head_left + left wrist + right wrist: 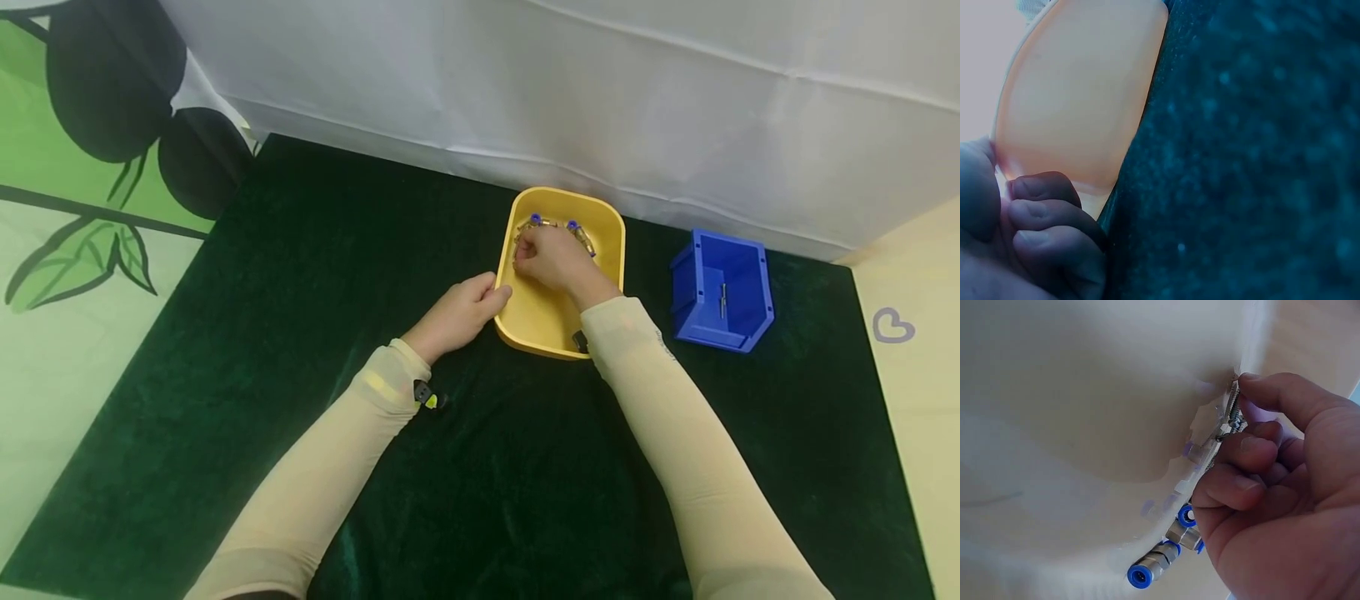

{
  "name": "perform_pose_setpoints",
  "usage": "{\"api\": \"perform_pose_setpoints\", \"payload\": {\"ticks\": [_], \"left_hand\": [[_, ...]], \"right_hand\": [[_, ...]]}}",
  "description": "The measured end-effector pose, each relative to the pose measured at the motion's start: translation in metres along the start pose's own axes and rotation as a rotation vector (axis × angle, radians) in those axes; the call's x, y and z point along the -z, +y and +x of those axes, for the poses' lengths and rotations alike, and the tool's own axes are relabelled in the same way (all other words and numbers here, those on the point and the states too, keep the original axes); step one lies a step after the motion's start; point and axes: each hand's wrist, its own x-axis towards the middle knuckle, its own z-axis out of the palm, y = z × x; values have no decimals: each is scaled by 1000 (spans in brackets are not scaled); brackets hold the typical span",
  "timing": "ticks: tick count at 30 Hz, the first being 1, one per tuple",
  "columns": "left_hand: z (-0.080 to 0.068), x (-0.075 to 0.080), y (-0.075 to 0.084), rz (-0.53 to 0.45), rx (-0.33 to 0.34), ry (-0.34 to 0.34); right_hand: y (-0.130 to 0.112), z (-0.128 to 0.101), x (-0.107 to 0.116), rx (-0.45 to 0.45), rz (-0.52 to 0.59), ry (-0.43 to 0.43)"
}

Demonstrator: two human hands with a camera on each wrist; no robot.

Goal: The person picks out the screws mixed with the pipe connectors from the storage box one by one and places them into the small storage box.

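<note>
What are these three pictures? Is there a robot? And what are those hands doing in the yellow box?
No robot here, just a person using two bare hands. The big picture comes from a camera on the person's head, looking down. The other two come from little cameras, one on each wrist.

On the dark green cloth sit a yellow box and a blue bin with something small and silvery inside.

The left hand holds the yellow box by its edge. The right hand reaches inside, its fingertips at some thin metal pieces, though I can't tell whether it is gripping one. Nearby lie metal fittings with blue rings.
</note>
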Motion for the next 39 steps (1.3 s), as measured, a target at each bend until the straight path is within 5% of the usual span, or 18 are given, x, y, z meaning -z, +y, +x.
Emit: {"api": "perform_pose_setpoints", "payload": {"ticks": [39], "left_hand": [[1, 1, -1, -18, 1, -7]], "right_hand": [[1, 0, 0, 32, 80, -54]]}}
